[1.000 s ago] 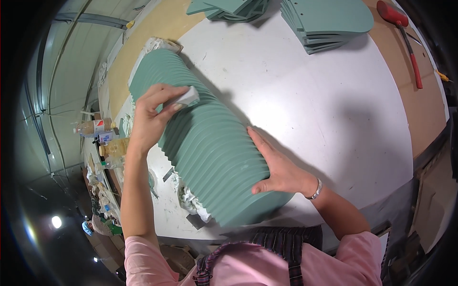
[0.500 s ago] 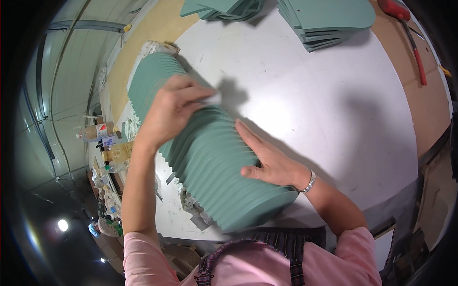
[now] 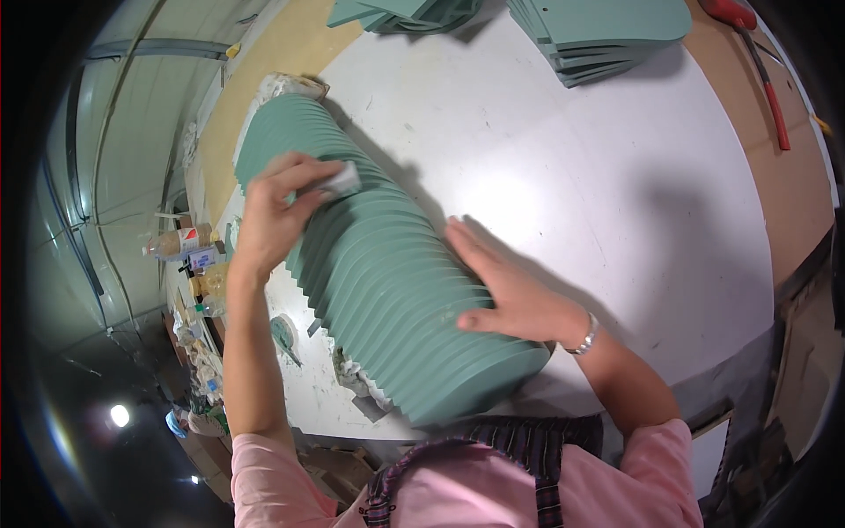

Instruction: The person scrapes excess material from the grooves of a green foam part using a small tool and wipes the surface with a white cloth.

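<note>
Here, mid-wipe along a fanned row of green boards [image 3: 387, 273] lying on the white surface [image 3: 598, 202]: right hand [image 3: 510, 295] spread flat, steadying the near end, left hand [image 3: 277, 216] pinching a small white block [image 3: 341, 181] on the far edges; next, probably a steady stroke without toppling boards.

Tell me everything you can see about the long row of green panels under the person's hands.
The row of green panels is many thin, matte green boards with rounded edges, stacked on edge and leaning like fanned cards. It lies diagonally on the white table, from the far left towards the person. The left hand presses a small pale block onto its upper edges; the right hand rests flat on its near side. White residue lies along its base.
</note>
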A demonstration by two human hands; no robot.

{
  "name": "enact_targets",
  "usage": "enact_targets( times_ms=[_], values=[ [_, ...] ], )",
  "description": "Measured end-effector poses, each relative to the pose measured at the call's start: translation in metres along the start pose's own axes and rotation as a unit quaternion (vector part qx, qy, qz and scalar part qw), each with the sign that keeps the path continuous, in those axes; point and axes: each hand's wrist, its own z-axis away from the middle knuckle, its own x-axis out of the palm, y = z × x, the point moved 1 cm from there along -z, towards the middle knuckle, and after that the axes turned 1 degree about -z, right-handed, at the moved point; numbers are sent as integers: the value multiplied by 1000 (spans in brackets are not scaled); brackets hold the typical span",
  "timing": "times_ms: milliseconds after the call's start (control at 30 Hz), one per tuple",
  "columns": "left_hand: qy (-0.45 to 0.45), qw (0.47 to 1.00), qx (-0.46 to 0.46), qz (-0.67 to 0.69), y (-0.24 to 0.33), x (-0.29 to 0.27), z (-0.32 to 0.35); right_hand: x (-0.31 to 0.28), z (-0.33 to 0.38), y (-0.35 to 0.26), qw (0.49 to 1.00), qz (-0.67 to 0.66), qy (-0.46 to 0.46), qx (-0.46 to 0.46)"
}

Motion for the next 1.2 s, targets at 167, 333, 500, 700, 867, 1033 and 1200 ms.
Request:
enact_targets(
  times_ms=[167, 333, 500, 700, 867, 1033, 1200],
  values=[
    [82, 991, -47, 96, -33, -20, 45, 0, 57, 3, 999, -10, -33, 38],
    [136, 977, -60, 156, -34, -15, 73, 17, 57, -11, 995, -40, -2, 92],
    [133, 979, -31, 149, -25, -4, 75, 39, 61, -3, 998, -19, 37, 53],
    [128, 978, -34, 164, -10, -5, 73, 45, 62, -7, 998, 8, 59, 22],
    [98, 989, -22, 112, 13, 12, 68, 46, 62, -9, 997, 9, 68, 44],
    [19, 994, 101, 29, 72, 57, 45, 50, 76, -12, 990, -3, 101, 103],
    [-74, 977, 186, -71, 83, 59, 37, 55, 79, -11, 986, -20, 120, 116]
  ],
)
